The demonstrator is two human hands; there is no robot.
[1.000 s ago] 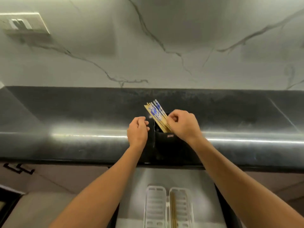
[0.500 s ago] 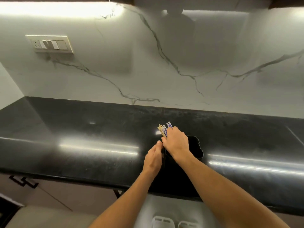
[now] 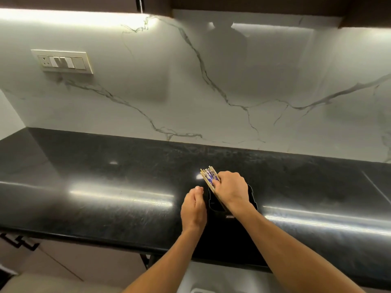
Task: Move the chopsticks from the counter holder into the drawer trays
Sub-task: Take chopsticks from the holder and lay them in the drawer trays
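A bundle of wooden chopsticks [image 3: 208, 175] with blue-and-white patterned tops leans to the left out of a black holder [image 3: 252, 200] that stands on the black counter [image 3: 105, 187]. My right hand [image 3: 231, 190] is closed around the bundle, just above the holder's rim; the lower ends are hidden inside the holder. My left hand [image 3: 193, 209] rests on the counter next to the holder's left side, fingers loosely curled and holding nothing. At the bottom edge only a sliver of the white drawer tray [image 3: 198, 290] shows below the counter.
A white marble backsplash [image 3: 211, 92] rises behind the counter, with a switch plate [image 3: 62, 61] at the upper left. Black cabinet handles [image 3: 17, 242] show under the counter's front edge at the left. Bright light streaks cross the glossy counter.
The camera has tilted up, so the drawer trays have slid almost out of sight. My right hand keeps hold of the chopsticks at the holder; my left hand has stayed next to it.
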